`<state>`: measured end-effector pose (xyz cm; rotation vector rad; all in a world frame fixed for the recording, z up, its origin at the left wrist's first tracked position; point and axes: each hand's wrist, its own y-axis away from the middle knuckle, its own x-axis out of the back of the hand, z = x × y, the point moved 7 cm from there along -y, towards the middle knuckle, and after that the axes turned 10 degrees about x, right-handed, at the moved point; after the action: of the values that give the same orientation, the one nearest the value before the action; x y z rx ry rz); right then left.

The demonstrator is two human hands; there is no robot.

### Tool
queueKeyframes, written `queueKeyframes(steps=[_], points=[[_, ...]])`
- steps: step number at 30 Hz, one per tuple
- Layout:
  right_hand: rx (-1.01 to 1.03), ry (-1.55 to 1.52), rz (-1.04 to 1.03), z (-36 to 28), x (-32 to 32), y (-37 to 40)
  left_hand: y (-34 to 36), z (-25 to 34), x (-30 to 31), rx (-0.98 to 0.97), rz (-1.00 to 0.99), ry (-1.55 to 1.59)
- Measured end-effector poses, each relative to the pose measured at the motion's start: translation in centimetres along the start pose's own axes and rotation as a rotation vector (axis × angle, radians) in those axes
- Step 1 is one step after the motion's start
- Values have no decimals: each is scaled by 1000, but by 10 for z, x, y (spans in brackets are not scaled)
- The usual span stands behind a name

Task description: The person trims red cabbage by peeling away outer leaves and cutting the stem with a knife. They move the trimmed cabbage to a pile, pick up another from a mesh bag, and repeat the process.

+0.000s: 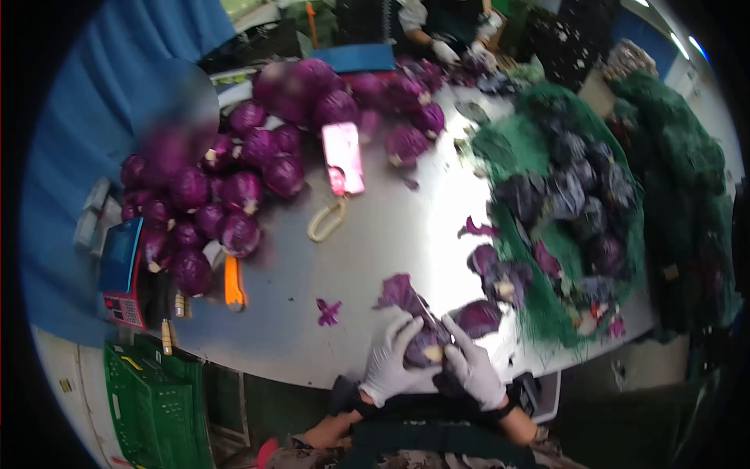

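A blue curtain (58, 203) hangs beside the metal worktop (312, 289). The gloved left hand (393, 363) has its grip around a red cabbage (420, 352); the gloved right hand (475, 366) grips a slim knife (427, 311), its blade just above that cabbage. Right of the held cabbage lies a second cabbage (480, 317); farther right, a green mesh sack (522, 313) carries darker heads (568, 194). Well beyond the held cabbage rests a pink phone (342, 152), and far to its left, heaped purple cabbages (241, 191).
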<state>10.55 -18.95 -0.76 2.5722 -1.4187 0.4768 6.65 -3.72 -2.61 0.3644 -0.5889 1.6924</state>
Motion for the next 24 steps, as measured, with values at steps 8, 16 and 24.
queueKeyframes(steps=[8, 16, 24], points=[[-21, -143, 22, 4, 21, 11, -1, -2, -3, 41, 26, 80], [86, 365, -85, -15, 6, 17, 0, -4, -4, 47, 63, 6], [221, 482, 8, -22, 3, 17, 2, -2, -4, 20, 97, 21]])
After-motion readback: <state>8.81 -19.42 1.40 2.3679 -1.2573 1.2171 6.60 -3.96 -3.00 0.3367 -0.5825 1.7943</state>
